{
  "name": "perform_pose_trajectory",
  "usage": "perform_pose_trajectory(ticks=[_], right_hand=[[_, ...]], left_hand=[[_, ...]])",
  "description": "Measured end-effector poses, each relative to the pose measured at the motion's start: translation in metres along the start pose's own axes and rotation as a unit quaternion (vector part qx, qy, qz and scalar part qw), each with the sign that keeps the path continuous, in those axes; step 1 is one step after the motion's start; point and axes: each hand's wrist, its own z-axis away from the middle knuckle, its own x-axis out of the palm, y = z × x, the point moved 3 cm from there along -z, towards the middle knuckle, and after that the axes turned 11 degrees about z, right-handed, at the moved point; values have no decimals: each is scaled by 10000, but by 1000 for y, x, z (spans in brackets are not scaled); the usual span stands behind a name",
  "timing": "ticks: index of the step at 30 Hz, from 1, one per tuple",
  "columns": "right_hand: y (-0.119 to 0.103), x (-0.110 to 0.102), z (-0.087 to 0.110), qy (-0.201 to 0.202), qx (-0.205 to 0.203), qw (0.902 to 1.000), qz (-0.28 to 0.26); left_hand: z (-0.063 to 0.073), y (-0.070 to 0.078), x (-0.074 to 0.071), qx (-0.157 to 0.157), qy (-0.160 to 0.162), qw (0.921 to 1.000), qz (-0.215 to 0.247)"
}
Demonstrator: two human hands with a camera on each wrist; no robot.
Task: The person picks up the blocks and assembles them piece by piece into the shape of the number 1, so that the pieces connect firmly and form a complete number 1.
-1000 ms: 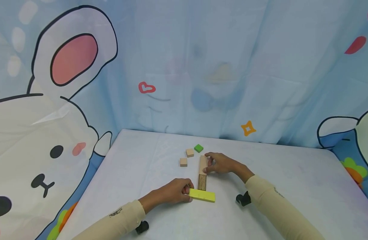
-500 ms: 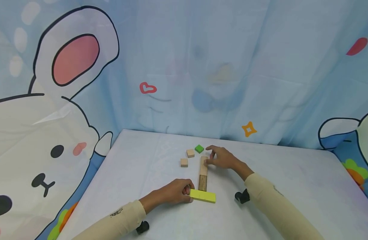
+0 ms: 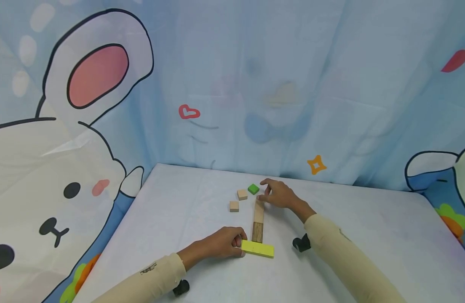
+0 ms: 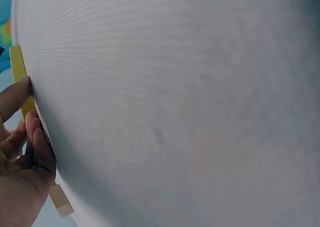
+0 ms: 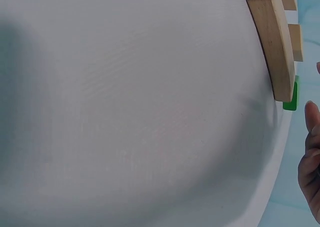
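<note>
My left hand point(image 3: 223, 243) pinches the left end of a yellow block point(image 3: 257, 248) between thumb and fingers; the left wrist view shows the same grip. Beyond it a dark-grained wooden block point(image 3: 257, 232) runs away from me, its near end at the yellow block. A pale wooden block point(image 3: 258, 211) continues that line at its far end. Over this far end hovers my right hand point(image 3: 281, 194), thumb and index finger spread apart. In the right wrist view its fingers point(image 5: 312, 118) stand clear of the pale block, holding nothing.
Left of the line lie two small pale wooden cubes point(image 3: 234, 206). A green block point(image 3: 253, 189) sits near the right fingertips. The white table point(image 3: 194, 202) ends at a blue patterned curtain point(image 3: 225, 84) behind.
My right hand has let go of the pale block and moved away from me, above its far end. My left hand stays on the yellow block.
</note>
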Motion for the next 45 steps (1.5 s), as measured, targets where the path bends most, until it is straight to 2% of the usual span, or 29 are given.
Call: perform_pose_trajectory(ticks=[13, 27, 38, 45], right_hand=[[-1, -2, -9, -69, 119, 9998, -144], [5, 11, -22, -169, 278, 9993, -157], [4, 18, -29, -249, 439, 9987, 112], [3, 18, -32, -219, 555, 9981, 119]], left_hand=[[-1, 0, 0, -47, 10, 10000, 13], [0, 1, -1, -69, 1, 10000, -23], [0, 0, -1, 19, -24, 10000, -17], [0, 1, -1, -96, 7, 9999, 60]])
